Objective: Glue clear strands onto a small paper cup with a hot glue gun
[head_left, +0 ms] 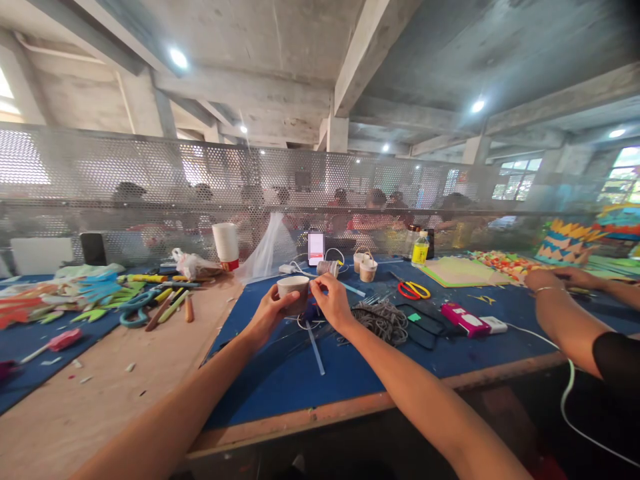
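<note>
My left hand (273,311) is closed round a small paper cup (293,293), held upright above the blue mat (280,373). Close to the cup's right side is my right hand (332,301), its thumb and fingers pinched together near the rim. Whatever sits in that pinch is too small to make out. Below my right hand lies a heap of grey cord (380,323). A clear stick (315,350) rests on the mat beneath the cup. Behind my hands stand a spool-like roll (327,268) and another paper cup (368,270).
A lit phone (316,248) leans upright at the back. Red and yellow scissors (414,289), a pink box (465,320) and a yellow-labelled bottle (420,248) lie or stand rightward. Stacked cups (226,245) and tools are leftward. A co-worker's arms (565,310) reach in from the right.
</note>
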A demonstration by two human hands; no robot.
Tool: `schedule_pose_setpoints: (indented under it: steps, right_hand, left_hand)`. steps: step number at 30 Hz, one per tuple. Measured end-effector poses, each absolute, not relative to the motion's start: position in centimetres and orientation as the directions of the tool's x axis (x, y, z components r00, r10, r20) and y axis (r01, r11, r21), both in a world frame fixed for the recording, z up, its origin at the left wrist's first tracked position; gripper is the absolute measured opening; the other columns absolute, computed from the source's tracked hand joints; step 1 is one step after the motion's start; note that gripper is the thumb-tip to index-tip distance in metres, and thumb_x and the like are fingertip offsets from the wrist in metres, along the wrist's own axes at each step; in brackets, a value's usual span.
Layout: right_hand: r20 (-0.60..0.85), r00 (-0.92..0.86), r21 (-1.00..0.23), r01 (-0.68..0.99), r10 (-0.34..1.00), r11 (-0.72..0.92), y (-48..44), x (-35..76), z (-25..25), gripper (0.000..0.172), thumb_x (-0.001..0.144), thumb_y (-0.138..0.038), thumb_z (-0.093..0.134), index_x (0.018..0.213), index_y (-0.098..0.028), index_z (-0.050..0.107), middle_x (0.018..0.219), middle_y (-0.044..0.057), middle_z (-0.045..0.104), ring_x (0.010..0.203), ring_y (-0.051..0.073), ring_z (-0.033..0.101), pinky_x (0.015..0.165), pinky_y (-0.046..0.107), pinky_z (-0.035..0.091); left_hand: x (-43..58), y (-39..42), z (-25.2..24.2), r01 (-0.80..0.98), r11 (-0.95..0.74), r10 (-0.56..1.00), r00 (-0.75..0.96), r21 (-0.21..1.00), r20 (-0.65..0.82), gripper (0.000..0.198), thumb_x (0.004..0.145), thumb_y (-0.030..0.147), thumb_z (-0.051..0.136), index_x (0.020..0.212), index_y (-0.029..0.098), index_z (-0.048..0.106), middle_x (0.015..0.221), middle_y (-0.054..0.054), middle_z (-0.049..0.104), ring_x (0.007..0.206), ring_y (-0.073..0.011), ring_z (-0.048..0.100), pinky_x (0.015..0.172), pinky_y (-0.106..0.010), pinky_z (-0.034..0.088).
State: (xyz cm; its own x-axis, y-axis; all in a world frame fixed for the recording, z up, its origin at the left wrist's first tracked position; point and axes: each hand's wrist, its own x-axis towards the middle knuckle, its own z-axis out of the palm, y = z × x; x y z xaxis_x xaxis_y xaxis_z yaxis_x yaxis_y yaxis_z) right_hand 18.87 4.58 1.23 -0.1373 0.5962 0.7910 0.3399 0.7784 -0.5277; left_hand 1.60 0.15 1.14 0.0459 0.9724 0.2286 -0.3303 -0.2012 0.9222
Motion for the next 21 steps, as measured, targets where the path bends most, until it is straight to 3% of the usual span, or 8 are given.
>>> schedule_pose_setpoints:
  steps: [21]
  right_hand:
    - [0.726, -0.146, -0.624, 0.269, 0.672, 0.733, 4.98, 18.89, 1.07, 0.026, 0.096, -0.033, 0.054, 0.073, -0.022, 0.062, 0.079, 0.003, 0.062, 0.075, 0.018, 0.064, 0.074, 0.028, 0.052]
  left_hand:
    - [1.48, 0.33, 0.87, -0.331, -0.192, 0.973, 0.058, 0.924, 0.223, 0.060, 0.072, 0.034, 0.090, 0.125, 0.016, 0.068, 0.118, -0.014, 0.075, 0.103, -0.0311, 0.073, 0.090, -0.044, 0.058]
